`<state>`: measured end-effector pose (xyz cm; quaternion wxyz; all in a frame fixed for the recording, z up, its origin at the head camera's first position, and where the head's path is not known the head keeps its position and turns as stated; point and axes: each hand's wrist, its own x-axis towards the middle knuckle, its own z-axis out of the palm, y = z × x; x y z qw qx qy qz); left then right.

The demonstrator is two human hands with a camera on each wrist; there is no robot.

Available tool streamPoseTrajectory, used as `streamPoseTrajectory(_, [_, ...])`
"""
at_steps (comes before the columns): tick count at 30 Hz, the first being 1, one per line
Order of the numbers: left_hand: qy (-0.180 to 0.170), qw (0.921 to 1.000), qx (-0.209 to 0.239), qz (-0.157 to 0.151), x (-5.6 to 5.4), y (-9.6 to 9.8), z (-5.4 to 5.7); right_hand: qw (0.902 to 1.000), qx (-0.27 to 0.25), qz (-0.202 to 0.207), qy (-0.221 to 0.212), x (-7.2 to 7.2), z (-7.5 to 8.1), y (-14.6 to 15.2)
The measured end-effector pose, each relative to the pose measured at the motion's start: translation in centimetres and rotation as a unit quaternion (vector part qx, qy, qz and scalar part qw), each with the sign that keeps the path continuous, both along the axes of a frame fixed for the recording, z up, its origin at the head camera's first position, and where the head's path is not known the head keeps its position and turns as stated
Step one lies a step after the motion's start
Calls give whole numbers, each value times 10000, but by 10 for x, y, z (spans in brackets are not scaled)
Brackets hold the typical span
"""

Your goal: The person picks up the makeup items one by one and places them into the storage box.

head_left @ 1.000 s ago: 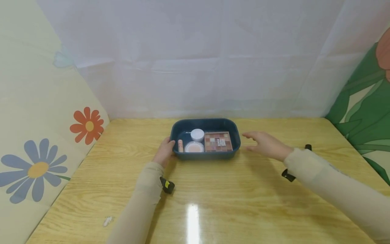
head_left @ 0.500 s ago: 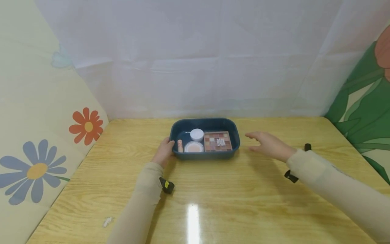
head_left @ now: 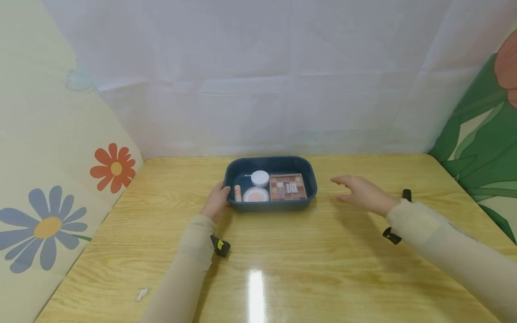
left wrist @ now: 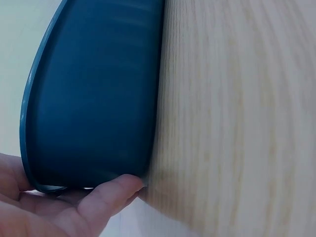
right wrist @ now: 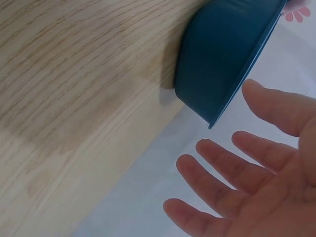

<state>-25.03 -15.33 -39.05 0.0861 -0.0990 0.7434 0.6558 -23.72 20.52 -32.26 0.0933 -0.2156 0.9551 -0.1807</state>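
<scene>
A dark blue plastic storage bin (head_left: 270, 206) stands on the table near the back wall. Inside it lie an eyeshadow palette (head_left: 288, 187) marked "BACK", a white round jar (head_left: 260, 178), a clear-rimmed powder compact (head_left: 256, 195) and a small pink tube (head_left: 238, 193). My left hand (head_left: 215, 201) grips the bin's left end, thumb at the rim and fingers along the outer wall, as the left wrist view shows at the bin wall (left wrist: 94, 98). Off the bin's right end, my right hand (head_left: 363, 194) hovers apart from it with fingers spread, holding nothing (right wrist: 247, 192).
The wood-grain table (head_left: 299, 269) meets a white cloth backdrop (head_left: 258, 112) behind the bin. Flower-patterned panels (head_left: 117, 168) flank it on both sides. A small white mark (head_left: 142, 294) shows on the table at the front left.
My right hand has drawn a little farther to the right, away from the bin. The left hand keeps its hold, and the bin with its contents looks unmoved.
</scene>
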Motion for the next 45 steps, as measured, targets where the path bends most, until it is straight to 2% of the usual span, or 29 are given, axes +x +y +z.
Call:
streamPoseTrajectory(17, [9, 10000, 4, -82, 2, -1, 4, 9999, -102, -90, 16, 3, -11, 13])
streamPoseTrajectory(29, [-3, 10000, 62, 1, 2, -1, 4, 9997, -70, -225, 110, 6, -15, 22])
streamPoseTrajectory(45, [14, 10000, 26, -58, 2, 0, 2, 9995, -161, -260, 56, 10, -18, 35])
